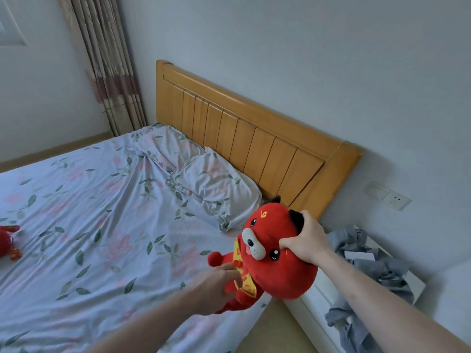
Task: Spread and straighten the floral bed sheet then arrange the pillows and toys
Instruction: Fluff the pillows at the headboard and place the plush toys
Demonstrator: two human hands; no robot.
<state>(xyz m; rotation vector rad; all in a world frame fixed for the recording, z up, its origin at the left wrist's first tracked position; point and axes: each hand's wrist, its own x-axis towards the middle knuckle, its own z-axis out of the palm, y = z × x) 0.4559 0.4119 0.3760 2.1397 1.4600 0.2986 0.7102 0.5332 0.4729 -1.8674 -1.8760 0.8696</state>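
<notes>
A large red plush dog (275,261) with black ears and a yellow scarf hangs over the bed's right edge. My right hand (304,240) grips its head from the right side. My left hand (216,286) holds its lower body with curled fingers. The floral bed sheet (102,225) lies spread over the mattress with some wrinkles. Two pillows in matching floral cases lie against the headboard, one on the far side (163,143) and one nearer (216,187). A second red plush toy (9,242) lies on the sheet at the left edge, partly cut off.
A wooden headboard (254,128) stands against the wall. Beside the bed on the right, a white nightstand (318,299) carries crumpled grey clothes (369,266). A curtain (107,67) hangs in the far corner. A wall socket (390,197) sits right of the headboard.
</notes>
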